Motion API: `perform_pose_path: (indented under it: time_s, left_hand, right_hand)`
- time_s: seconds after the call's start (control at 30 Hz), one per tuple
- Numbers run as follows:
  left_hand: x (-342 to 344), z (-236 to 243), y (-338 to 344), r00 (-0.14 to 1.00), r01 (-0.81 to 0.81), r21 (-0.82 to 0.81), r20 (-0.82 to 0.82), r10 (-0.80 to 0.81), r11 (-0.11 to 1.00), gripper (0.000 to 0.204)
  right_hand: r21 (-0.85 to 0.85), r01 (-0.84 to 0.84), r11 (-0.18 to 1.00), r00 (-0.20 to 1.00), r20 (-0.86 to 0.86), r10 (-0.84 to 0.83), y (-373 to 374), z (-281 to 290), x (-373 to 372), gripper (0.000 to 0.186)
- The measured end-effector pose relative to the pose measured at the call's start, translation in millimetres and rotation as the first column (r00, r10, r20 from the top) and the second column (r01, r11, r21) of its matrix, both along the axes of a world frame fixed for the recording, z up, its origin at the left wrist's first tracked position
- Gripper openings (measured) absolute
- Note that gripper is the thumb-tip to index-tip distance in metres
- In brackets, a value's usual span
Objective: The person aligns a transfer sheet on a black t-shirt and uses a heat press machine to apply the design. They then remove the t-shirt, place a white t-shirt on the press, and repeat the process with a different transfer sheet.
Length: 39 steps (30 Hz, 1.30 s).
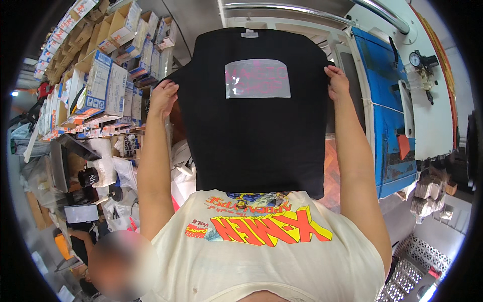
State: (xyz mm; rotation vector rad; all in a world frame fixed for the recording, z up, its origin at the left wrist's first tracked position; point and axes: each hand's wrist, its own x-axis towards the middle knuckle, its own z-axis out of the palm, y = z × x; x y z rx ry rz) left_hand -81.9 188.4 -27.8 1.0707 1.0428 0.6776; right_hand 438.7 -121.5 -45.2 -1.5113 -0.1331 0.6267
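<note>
A black T-shirt (256,136) lies spread out in front of me, its collar at the far end and its hem close to my body. On its chest sits a clear, shiny transfer sheet (258,79) with pink lettering. My left hand (165,96) pinches the left sleeve between thumb and fingers. Over at the right sleeve, my right hand (336,82) grips the edge in the same way. Both arms reach forward, and the fabric looks fairly flat between them.
Cardboard boxes (103,85) are stacked on shelves at the left. Blue machine housing (387,110) and a pressure gauge (415,59) stand at the right. A metal bar (292,11) crosses the far end. Another person (118,264) is at the lower left, near a cluttered bench.
</note>
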Motion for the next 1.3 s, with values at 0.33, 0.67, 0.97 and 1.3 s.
perform_pose_path:
  time_s: [0.33,0.67,0.97,1.3]
  left_hand:
    - [68,34,-147,0.913,0.398,0.896,-0.409,0.016,0.195,0.022]
    - [81,18,-165,0.838,0.528,0.845,-0.535,0.11,0.089,0.028]
    - [81,16,-166,0.826,0.544,0.834,-0.552,0.118,0.095,0.027]
    - [87,27,-161,0.831,0.533,0.835,-0.547,0.099,0.137,0.023]
  right_hand:
    - [-0.508,-0.137,0.851,0.162,0.836,0.525,-38,54,-183,0.037]
    - [-0.603,-0.052,0.796,0.043,0.795,0.606,-41,44,-210,0.046]
    - [-0.635,-0.023,0.773,0.062,0.77,0.635,-41,46,-212,0.045]
    - [-0.69,-0.007,0.724,0.066,0.722,0.689,-25,62,-206,0.032]
